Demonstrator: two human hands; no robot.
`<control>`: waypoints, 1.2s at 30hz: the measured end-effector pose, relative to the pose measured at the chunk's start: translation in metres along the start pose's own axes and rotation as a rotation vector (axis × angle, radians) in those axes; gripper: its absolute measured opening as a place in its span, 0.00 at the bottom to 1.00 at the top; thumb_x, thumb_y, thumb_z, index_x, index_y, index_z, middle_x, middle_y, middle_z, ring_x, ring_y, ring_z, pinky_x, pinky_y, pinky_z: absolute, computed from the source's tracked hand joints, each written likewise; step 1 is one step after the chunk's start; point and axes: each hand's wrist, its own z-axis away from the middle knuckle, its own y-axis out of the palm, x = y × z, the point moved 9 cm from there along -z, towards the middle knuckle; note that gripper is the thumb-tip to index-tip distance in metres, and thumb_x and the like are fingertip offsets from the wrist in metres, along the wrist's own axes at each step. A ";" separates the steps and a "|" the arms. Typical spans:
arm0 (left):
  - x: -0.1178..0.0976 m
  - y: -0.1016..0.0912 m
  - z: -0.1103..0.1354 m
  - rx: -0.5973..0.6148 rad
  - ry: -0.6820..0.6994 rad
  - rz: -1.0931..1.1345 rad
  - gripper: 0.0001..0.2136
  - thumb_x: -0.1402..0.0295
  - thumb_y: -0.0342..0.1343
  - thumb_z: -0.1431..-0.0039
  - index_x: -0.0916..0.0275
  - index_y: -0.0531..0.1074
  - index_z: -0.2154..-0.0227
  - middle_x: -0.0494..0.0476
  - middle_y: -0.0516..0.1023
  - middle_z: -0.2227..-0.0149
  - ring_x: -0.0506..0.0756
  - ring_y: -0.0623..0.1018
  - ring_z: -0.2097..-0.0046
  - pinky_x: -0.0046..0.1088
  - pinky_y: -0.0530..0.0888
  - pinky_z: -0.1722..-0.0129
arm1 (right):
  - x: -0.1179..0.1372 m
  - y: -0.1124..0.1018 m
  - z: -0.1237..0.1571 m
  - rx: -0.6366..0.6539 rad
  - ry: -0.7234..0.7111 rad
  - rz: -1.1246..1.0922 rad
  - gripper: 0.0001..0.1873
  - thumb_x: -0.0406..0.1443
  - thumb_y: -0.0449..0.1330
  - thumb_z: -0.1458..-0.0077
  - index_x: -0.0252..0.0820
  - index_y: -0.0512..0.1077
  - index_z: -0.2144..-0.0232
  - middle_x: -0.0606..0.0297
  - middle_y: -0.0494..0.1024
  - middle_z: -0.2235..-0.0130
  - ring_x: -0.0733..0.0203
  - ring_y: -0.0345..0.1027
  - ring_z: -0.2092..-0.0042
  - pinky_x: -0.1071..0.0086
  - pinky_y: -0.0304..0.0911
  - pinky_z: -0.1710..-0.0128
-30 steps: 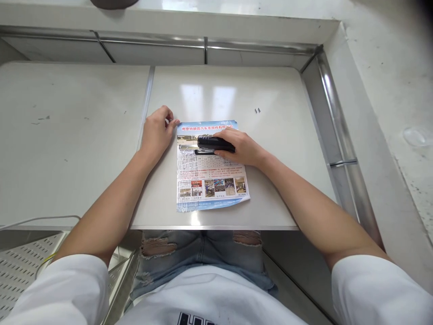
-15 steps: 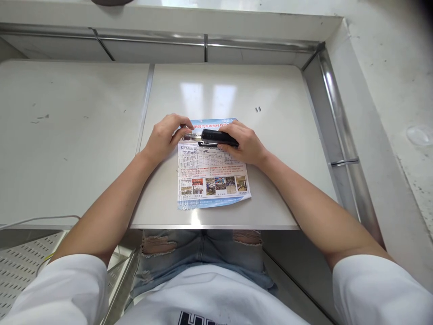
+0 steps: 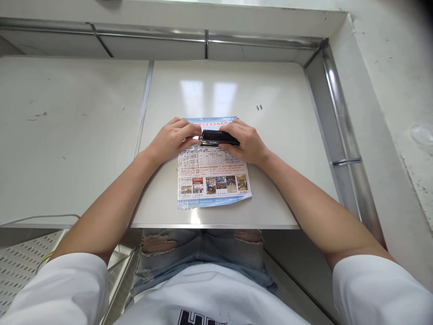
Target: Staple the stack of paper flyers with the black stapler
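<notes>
A black stapler [image 3: 214, 136] lies sideways across the upper part of a printed sheet [image 3: 219, 167]. Around its right end my right hand [image 3: 245, 142] is closed, thumb below and fingers above. At the stapler's left end my left hand [image 3: 176, 139] is closed, with thumb and fingertips pressed against its metal tip. Those fingers partly hide the tip. The sheet lies on the table, its left side covered with many staples and its lower right corner slightly curled.
Two small strips of staples [image 3: 259, 107] lie on the white table [image 3: 277, 90] at the back right. Staple scraps [image 3: 42, 114] are scattered on the left panel. A metal rail [image 3: 152, 36] runs along the back and right. A cable [image 3: 40, 217] crosses the front left edge.
My left hand has moved right, up against the stapler. The metal piece that stuck out from its left end no longer shows. My right hand keeps its grip.
</notes>
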 end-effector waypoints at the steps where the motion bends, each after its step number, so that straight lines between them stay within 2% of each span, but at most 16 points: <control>1: -0.001 0.000 0.000 0.003 0.001 -0.012 0.16 0.51 0.56 0.23 0.57 0.79 0.50 0.58 0.84 0.57 0.60 0.81 0.54 0.42 0.76 0.45 | 0.000 0.000 0.000 0.000 -0.005 0.001 0.17 0.47 0.60 0.28 0.47 0.74 0.45 0.56 0.83 0.52 0.46 0.73 0.51 0.52 0.70 0.51; 7: -0.005 0.000 -0.002 0.017 0.023 -0.070 0.15 0.52 0.55 0.22 0.57 0.79 0.52 0.58 0.84 0.58 0.60 0.82 0.56 0.41 0.77 0.49 | 0.004 -0.003 -0.001 -0.026 -0.026 0.014 0.16 0.49 0.60 0.27 0.47 0.75 0.47 0.58 0.82 0.55 0.47 0.73 0.53 0.53 0.70 0.51; 10: -0.004 -0.003 -0.002 -0.011 0.011 -0.078 0.14 0.53 0.57 0.23 0.57 0.80 0.52 0.59 0.85 0.57 0.60 0.83 0.54 0.42 0.77 0.47 | 0.005 -0.005 -0.002 -0.041 -0.025 0.013 0.16 0.50 0.59 0.27 0.47 0.75 0.47 0.57 0.82 0.56 0.47 0.73 0.53 0.53 0.70 0.51; 18: -0.001 0.004 -0.002 0.038 -0.014 -0.060 0.14 0.54 0.56 0.22 0.55 0.81 0.54 0.58 0.87 0.54 0.62 0.84 0.51 0.47 0.77 0.43 | 0.007 -0.005 -0.001 -0.043 -0.041 0.008 0.16 0.49 0.59 0.26 0.47 0.75 0.47 0.58 0.83 0.55 0.48 0.72 0.54 0.53 0.69 0.51; 28: 0.000 -0.001 -0.002 -0.043 -0.032 -0.075 0.12 0.55 0.58 0.23 0.55 0.83 0.55 0.56 0.88 0.54 0.60 0.83 0.54 0.47 0.75 0.42 | -0.001 -0.007 0.000 -0.071 0.028 -0.003 0.20 0.52 0.58 0.27 0.47 0.75 0.46 0.57 0.82 0.56 0.47 0.72 0.54 0.53 0.69 0.53; 36: 0.003 0.001 -0.001 -0.031 -0.048 -0.065 0.11 0.56 0.60 0.24 0.55 0.83 0.53 0.58 0.88 0.52 0.61 0.83 0.52 0.46 0.76 0.43 | -0.003 -0.006 0.000 -0.066 0.026 -0.018 0.21 0.54 0.58 0.27 0.46 0.76 0.46 0.57 0.82 0.55 0.47 0.73 0.53 0.51 0.70 0.51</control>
